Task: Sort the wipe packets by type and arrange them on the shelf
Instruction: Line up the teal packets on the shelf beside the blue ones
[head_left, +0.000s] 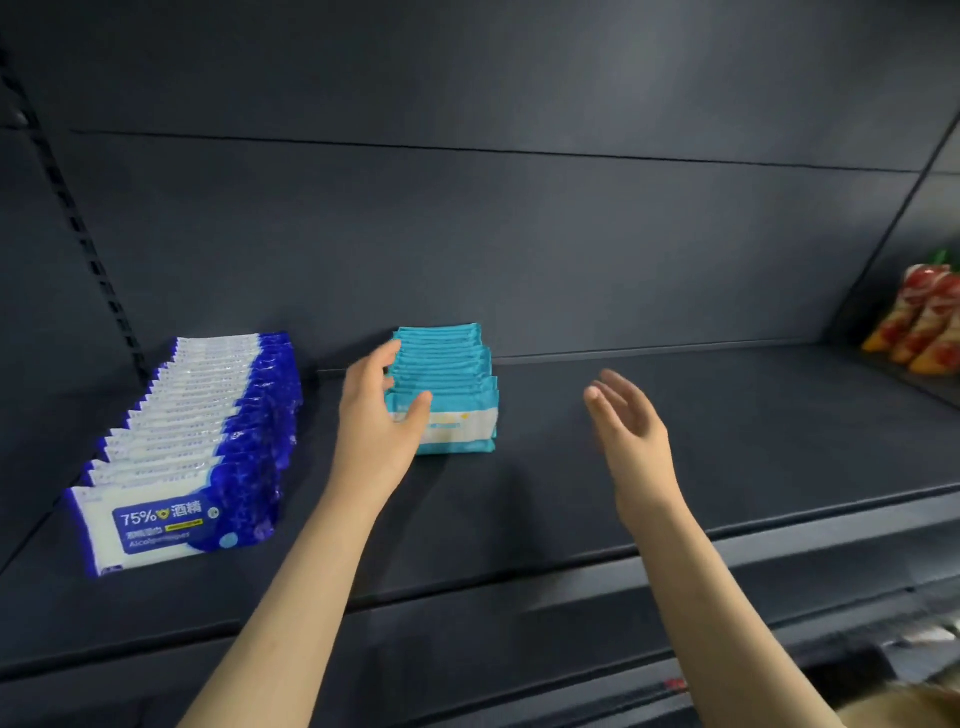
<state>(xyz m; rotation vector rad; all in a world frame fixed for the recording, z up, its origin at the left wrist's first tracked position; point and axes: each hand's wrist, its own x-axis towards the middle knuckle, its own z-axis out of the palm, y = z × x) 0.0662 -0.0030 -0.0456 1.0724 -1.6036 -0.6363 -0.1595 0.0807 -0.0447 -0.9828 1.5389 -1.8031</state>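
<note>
A row of several blue-and-white alcohol wipe packets (197, 441) stands upright at the left of the dark shelf (571, 493), running from front to back. To its right stands a shorter row of teal wipe packets (457, 395). My left hand (379, 410) rests against the left side of the teal row, fingers along its edge and thumb over the front packet. My right hand (628, 421) hovers above the shelf to the right of the teal row, fingers relaxed and holding nothing.
Red and orange snack bags (924, 322) stand at the far right on a neighbouring shelf. A slotted upright rail (78, 223) runs along the left wall. The shelf's front lip (519, 582) crosses below my forearms.
</note>
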